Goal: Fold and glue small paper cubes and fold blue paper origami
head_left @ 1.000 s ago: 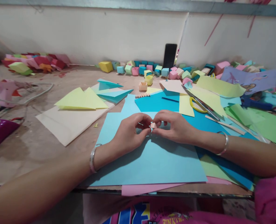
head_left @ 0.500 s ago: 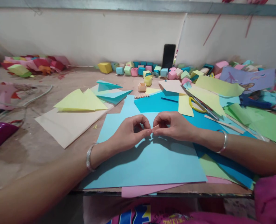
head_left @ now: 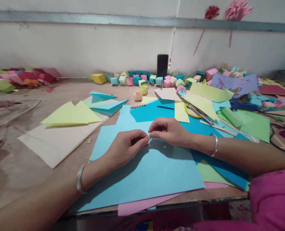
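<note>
My left hand and my right hand meet fingertip to fingertip over a large light blue paper sheet. Both pinch a tiny pale pink paper piece, which is almost hidden between the fingers. Each wrist wears a silver bangle. The hands hover just above the sheet, near its far edge.
Yellow-handled scissors lie on coloured sheets to the right. Folded yellow paper and teal paper shapes rest on a cream sheet at left. Several small paper cubes line the wall beside a black phone. A cable runs at left.
The camera view tilted up and shifted right. My hands closed tighter on the pink piece, which showed more clearly a second ago and is now nearly hidden.
</note>
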Tool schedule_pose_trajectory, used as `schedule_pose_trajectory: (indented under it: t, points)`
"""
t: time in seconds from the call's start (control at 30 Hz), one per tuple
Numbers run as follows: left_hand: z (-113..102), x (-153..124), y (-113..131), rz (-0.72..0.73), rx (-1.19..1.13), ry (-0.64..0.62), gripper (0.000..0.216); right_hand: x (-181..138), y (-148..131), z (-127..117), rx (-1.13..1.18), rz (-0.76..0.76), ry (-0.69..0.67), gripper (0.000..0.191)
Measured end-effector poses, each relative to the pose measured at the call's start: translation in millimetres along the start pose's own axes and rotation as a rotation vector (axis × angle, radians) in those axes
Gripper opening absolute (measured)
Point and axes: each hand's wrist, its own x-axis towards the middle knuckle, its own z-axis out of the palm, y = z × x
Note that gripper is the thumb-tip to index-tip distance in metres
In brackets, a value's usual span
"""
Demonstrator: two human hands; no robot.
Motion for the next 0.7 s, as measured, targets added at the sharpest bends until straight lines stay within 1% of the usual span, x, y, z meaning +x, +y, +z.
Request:
schedule_pose_trajectory:
  t: [0.1, 0.17, 0.33, 0.53, 0.7]
  points:
    - [0.9, -0.2, -2.6, 0.010, -0.009, 0.064, 0.020, 3.0, 0.0, -0.4, 0.100, 0.099, -0.017, 0.012]
    - [1.6, 0.3, -4.1, 0.000, -0.022, 0.083, 0.019, 4.7, 1.1, -0.9, 0.102, 0.134, -0.020, 0.015]
    - [3.4, 1.6, -3.1, -0.042, -0.045, 0.084, 0.016, 4.4, 1.6, -1.6, 0.034, 0.120, 0.040, 0.014]
    - [3.0, 1.4, -0.9, -0.027, -0.041, 0.100, 0.012, 2.2, 0.6, -1.0, 0.106, 0.123, 0.010, 0.013]
    - [3.0, 1.5, -2.8, -0.008, -0.036, 0.099, 0.013, 0.9, 3.0, -0.2, 0.029, 0.072, 0.037, 0.011]
